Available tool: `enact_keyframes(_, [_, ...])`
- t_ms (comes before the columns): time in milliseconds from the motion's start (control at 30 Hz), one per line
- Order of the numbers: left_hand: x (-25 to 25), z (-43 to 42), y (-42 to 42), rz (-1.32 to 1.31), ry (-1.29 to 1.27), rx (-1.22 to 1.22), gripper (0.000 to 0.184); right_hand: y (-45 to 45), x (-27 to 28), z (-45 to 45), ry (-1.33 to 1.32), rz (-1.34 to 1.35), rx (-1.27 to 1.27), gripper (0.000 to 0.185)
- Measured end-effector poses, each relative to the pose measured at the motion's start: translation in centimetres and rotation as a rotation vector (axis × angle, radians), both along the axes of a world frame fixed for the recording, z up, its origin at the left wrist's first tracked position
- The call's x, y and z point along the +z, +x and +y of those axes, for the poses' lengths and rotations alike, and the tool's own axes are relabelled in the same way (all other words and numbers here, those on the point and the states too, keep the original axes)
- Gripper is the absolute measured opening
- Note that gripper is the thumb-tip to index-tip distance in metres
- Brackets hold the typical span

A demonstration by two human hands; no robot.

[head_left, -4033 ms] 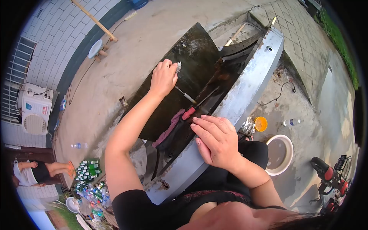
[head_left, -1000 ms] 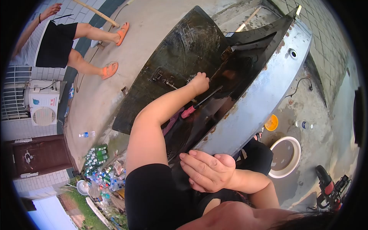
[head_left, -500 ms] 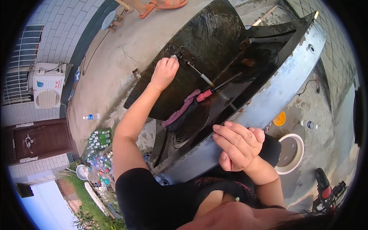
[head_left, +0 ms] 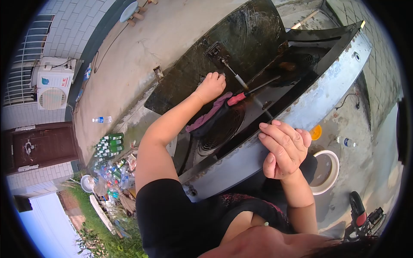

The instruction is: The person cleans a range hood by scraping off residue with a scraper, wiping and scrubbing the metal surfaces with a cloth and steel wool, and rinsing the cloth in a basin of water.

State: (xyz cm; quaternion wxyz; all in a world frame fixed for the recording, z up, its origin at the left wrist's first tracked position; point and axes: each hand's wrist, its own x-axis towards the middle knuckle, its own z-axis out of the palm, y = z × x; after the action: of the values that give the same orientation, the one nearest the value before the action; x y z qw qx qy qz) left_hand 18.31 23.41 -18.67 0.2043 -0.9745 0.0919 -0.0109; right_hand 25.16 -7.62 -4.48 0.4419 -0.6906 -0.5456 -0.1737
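A greasy range hood (head_left: pixel 316 101) lies before me, silver outside and dark inside, with its dark flap (head_left: pixel 247 34) raised. My left hand (head_left: pixel 211 87) is against the lower part of that flap, its fingers curled; a small pale bit shows at the fingertips, too hidden to name. Below it, a purple cloth (head_left: pixel 208 117) and a screwdriver with a red handle (head_left: pixel 236 99) lie in the hood. My right hand (head_left: pixel 286 148) is at the hood's silver front edge, fingers loosely bent and thumb apart, with nothing visible in it.
To the right stand a white basin (head_left: pixel 331 172) of murky water and an orange bowl (head_left: pixel 315 132). A plastic bottle (head_left: pixel 346 141) lies beside them. Green bottles (head_left: pixel 109 146) and heaped litter are at left. A metal strut (head_left: pixel 236 76) joins flap and hood.
My left hand has moved down along the flap, away from the strut's mount. My right hand has shifted up and right along the front edge. The view has moved slightly.
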Motion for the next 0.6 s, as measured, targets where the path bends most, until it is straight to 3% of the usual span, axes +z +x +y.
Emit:
enact_keyframes(133, [-2.2, 0.3, -10.5, 0.162, 0.029, -0.117, 0.024, 0.2, -0.1, 0.0, 0.012, -0.016, -0.012, 0.024])
enact_keyframes(233, [-0.1, 0.6, -14.9, 0.573, -0.023, -0.041, 0.021, 0.0, 0.0, 0.2, 0.027, -0.009, -0.023, 0.023])
enact_keyframes(367, [3.1, 1.5, -10.7, 0.184, -0.070, -0.101, 0.023, -0.1, 0.0, 0.2, 0.029, 0.000, -0.024, 0.023])
enact_keyframes(500, [5.6, 2.6, -4.7, -0.237, -0.087, 0.143, 0.030, -0.1, 0.0, 0.3, 0.037, 0.005, -0.030, 0.023])
enact_keyframes(600, [2.6, 2.1, -10.1, -0.051, -0.019, 0.072, 0.030, -0.2, 0.0, 0.3, 0.032, -0.003, -0.033, 0.022])
